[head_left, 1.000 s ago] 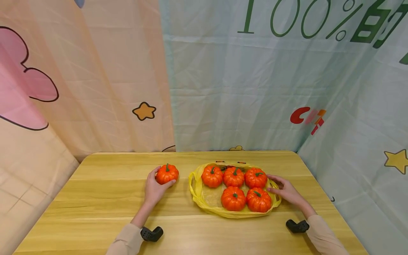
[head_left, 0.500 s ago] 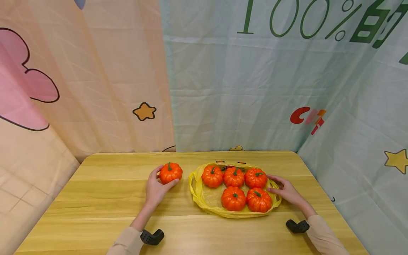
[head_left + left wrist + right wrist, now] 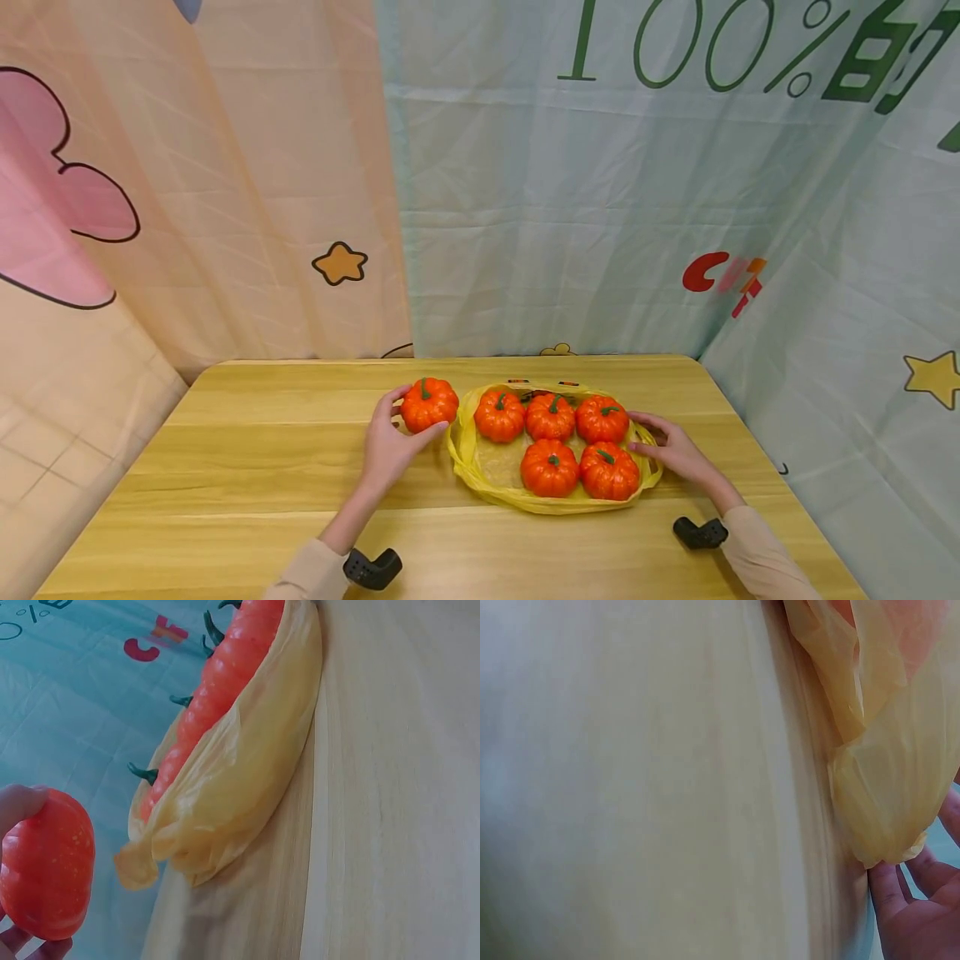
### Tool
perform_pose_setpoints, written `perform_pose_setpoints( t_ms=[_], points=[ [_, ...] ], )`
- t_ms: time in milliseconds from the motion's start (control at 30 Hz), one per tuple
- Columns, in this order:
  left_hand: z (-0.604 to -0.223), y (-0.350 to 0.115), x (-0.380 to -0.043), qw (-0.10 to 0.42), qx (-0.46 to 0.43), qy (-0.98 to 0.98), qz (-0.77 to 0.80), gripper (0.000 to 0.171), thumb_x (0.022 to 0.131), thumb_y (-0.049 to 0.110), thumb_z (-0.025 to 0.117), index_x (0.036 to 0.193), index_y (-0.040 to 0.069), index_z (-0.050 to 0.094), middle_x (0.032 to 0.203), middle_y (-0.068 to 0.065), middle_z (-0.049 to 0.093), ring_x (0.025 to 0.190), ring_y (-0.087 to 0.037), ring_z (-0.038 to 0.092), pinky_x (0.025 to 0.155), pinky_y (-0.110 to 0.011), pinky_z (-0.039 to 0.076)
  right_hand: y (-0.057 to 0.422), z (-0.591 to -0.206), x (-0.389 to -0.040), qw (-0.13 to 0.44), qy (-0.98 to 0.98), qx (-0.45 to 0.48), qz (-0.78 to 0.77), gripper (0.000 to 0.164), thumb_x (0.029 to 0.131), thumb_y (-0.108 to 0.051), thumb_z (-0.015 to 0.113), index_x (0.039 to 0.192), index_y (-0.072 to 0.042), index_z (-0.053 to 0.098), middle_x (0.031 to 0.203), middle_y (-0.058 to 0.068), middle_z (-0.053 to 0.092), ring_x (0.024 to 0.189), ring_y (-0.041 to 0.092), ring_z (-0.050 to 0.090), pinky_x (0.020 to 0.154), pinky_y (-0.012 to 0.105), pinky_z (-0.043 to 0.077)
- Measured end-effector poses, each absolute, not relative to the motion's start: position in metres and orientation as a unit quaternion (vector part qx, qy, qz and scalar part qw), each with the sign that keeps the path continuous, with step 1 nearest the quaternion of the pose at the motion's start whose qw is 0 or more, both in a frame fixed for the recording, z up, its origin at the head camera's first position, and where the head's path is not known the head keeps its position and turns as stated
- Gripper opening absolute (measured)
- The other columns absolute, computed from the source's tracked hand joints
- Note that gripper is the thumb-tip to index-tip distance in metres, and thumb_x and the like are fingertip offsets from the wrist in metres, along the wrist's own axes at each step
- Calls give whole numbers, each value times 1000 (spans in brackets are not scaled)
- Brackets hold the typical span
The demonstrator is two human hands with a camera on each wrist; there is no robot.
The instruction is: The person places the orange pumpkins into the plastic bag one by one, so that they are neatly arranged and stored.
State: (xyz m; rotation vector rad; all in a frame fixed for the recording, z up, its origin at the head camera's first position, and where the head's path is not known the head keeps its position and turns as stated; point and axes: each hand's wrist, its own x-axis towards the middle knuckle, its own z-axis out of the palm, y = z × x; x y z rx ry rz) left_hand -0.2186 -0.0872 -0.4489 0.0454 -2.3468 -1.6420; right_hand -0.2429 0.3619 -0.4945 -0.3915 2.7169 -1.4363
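Observation:
My left hand [image 3: 392, 450] grips a small orange pumpkin [image 3: 430, 407] with a green stem, thumb on its near side and fingers on its left. This pumpkin hangs in the air beside the left rim of a yellow plastic bag [image 3: 491, 490]. Inside the spread bag sit several matching pumpkins [image 3: 550, 468] in two rows, with a bare patch of bag at the front left. At the bag's right end, my right hand [image 3: 681, 458] holds the gathered edge. In the right wrist view its fingers meet the bunched plastic [image 3: 885, 817], though part of the hold is hidden.
Everything stands on a wooden table [image 3: 225, 467] with printed curtains [image 3: 525, 208] behind and to the sides. Each wrist carries a black strap-on device [image 3: 372, 569]. Small dark and orange marks lie just behind the bag.
My left hand has lifted the pumpkin and carried it rightward, from well left of the bag to close by its left rim. The right hand and the bag have stayed put.

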Motion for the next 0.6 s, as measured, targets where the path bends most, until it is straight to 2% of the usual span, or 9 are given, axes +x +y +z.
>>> perform_pose_setpoints(
  t_ms=[67,200,267,333,433,467,500,567,600],
  points=[
    [-447,-82,-216,137,9,-810,-570,79,67,26,88,133,6,49,135,-11,53,110,-28,51,91,-44,41,362,-495,-243,20,877,-126,-463,59,89,-16,68,137,7,45,140,30,46,132,41,39,91,4,34],
    [-445,-71,-212,135,-9,-809,-571,78,67,26,88,132,8,50,132,-10,55,108,-28,52,92,-47,41,363,-496,-243,17,876,-128,-466,58,89,-17,68,137,7,45,139,29,47,125,0,45,91,4,34],
    [-446,-65,-210,135,-21,-810,-570,77,66,28,88,132,8,52,131,-9,57,108,-27,52,91,-46,41,363,-496,-243,16,875,-129,-467,58,89,-16,68,137,7,46,139,29,47,124,-1,44,91,4,34],
    [-446,-58,-208,133,-33,-811,-569,77,65,29,89,131,9,53,129,-8,58,108,-25,53,91,-47,42,363,-496,-243,16,872,-129,-471,58,88,-16,68,137,7,46,139,30,47,120,-10,42,91,4,33],
    [-449,-50,-204,130,-45,-816,-561,78,63,31,90,129,9,55,125,-7,60,106,-23,52,90,-47,42,362,-495,-243,16,873,-129,-469,58,88,-15,68,136,8,46,139,30,47,132,21,45,91,3,33],
    [-450,-47,-203,129,-49,-819,-557,77,63,32,90,128,10,56,124,-7,61,106,-22,52,90,-46,42,362,-495,-243,16,874,-130,-469,58,88,-15,68,136,8,46,139,30,47,132,26,45,91,3,33],
    [-451,-44,-202,128,-52,-821,-554,77,62,32,90,128,10,56,123,-7,61,106,-22,52,89,-46,42,362,-495,-243,15,874,-129,-468,57,88,-15,68,136,8,46,139,30,47,132,24,45,91,4,33],
    [-454,-40,-201,125,-58,-826,-547,77,62,34,90,127,10,57,122,-7,60,106,-22,51,89,-47,43,362,-495,-243,14,876,-129,-464,57,89,-16,68,136,8,46,138,29,48,132,32,43,91,4,34],
    [-455,-39,-200,125,-60,-827,-545,76,62,34,90,127,10,57,122,-8,60,107,-23,52,89,-47,44,362,-495,-243,14,876,-129,-465,57,88,-16,68,136,8,46,139,29,48,131,21,46,91,4,33]
  ],
)
